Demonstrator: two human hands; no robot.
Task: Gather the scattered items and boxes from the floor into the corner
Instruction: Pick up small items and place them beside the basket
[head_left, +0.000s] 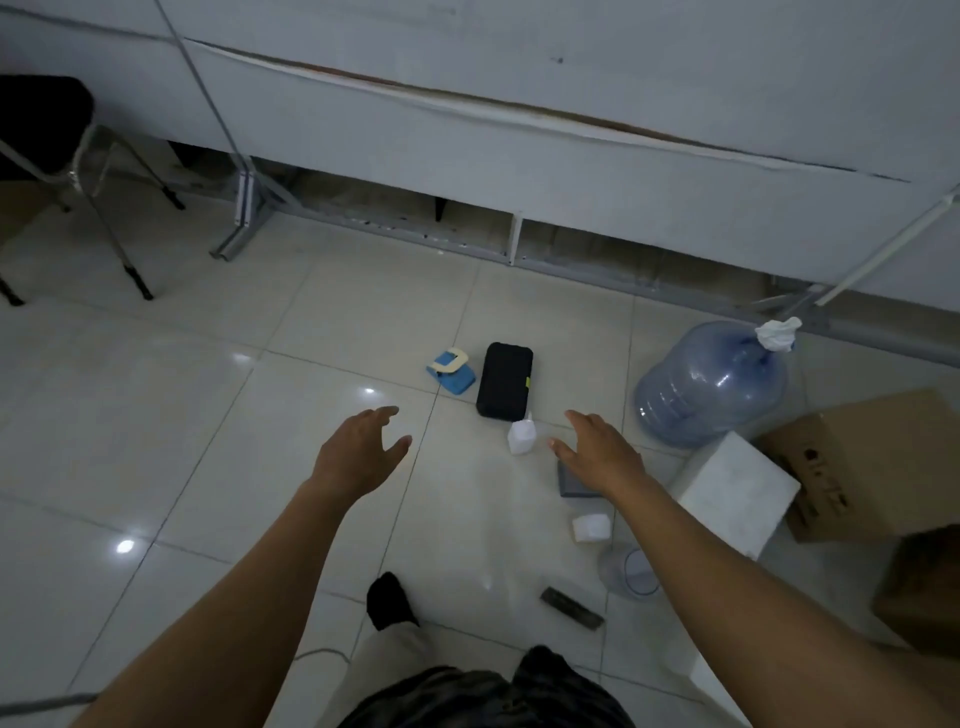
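Black rectangular case (504, 381), flat on the tiled floor (311, 338), with a yellow-green tab on its right edge. Blue flat item (457, 382) just left of it, a cream curved piece on top. Small white bottle (520, 435), tilted, at the case's near corner. Grey flat slab (571, 486), partly hidden. Small white packet (591, 527) near it. Clear cup (631, 571) on its side. Dark bar (571, 608), flat and askew. White box (737, 499) just beside a brown cardboard box (872, 467) with dark print on its side. Second brown box (919, 592) at the right edge. Large translucent blue water jug (711, 384), white wad (777, 332) in its neck.
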